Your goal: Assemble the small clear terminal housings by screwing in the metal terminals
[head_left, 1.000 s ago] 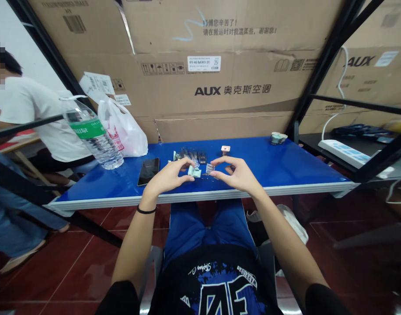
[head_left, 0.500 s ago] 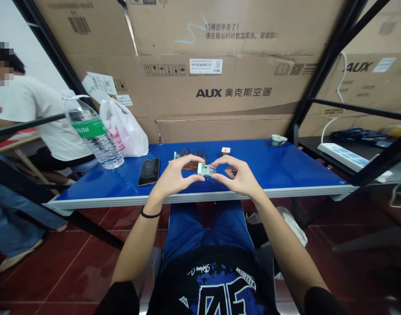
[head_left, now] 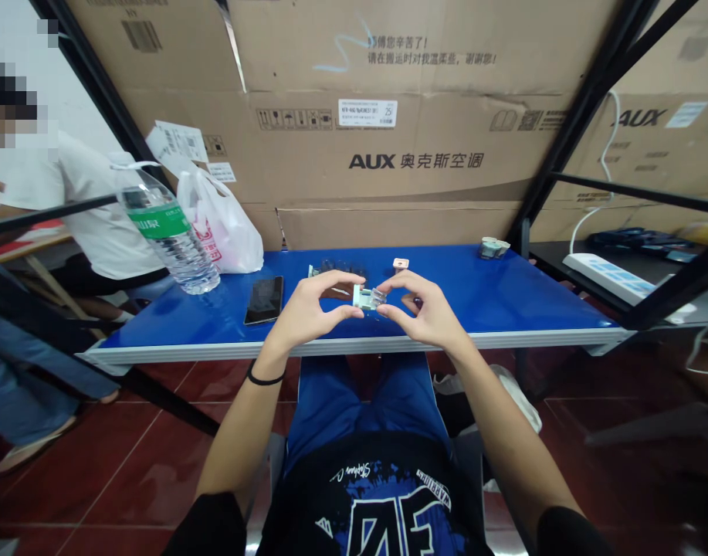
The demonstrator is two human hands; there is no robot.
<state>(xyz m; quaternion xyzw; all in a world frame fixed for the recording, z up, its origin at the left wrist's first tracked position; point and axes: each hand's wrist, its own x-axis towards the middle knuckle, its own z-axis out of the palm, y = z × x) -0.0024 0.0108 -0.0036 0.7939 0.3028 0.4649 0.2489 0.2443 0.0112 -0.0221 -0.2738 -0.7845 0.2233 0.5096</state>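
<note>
Just above the front part of the blue tabletop, my left hand pinches a small pale-green plastic piece between thumb and forefinger. Opposite it, the thumb and forefinger of my right hand close on a small clear plastic piece. The two pieces are in line and appear to touch, the clear one at the right end. A small dark purplish thing shows by the curled fingers of my right hand; its kind is unclear. Several dark see-through pieces lie behind my left hand, partly hidden.
A small pinkish square piece stands behind my right hand. Left are a phone, a large water bottle and a white plastic bag. A small pale item sits at the back right. A power strip lies beyond the frame post.
The clear piece has shifted right relative to the pale-green piece, and more of the green body shows. Both hands keep their pinch. The view has moved slightly.
</note>
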